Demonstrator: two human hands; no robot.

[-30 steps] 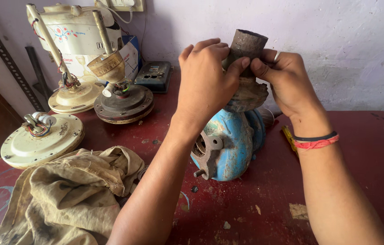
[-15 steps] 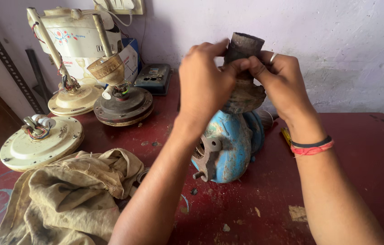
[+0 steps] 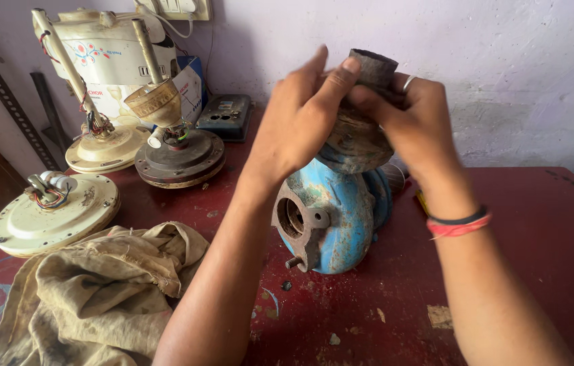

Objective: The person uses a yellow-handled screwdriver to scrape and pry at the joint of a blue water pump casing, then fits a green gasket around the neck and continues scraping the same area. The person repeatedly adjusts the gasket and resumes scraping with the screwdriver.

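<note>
At the left edge of the red tabletop [image 3: 538,271] lies a cream ceiling-fan motor [image 3: 53,213] with loose wires on top, and a crumpled tan cloth [image 3: 90,291] is heaped at the near left corner. Toward the back left stand a second cream fan motor [image 3: 104,146] with a rod, and a dark rusty fan motor [image 3: 180,157] with a brass-coloured cup. Near the middle sits a blue pump casing [image 3: 341,210]. Above it, the left hand [image 3: 300,118] and right hand [image 3: 412,122] both grip a rusty pipe fitting [image 3: 361,129], which rests on the casing's top, fingers wrapped round its neck.
</note>
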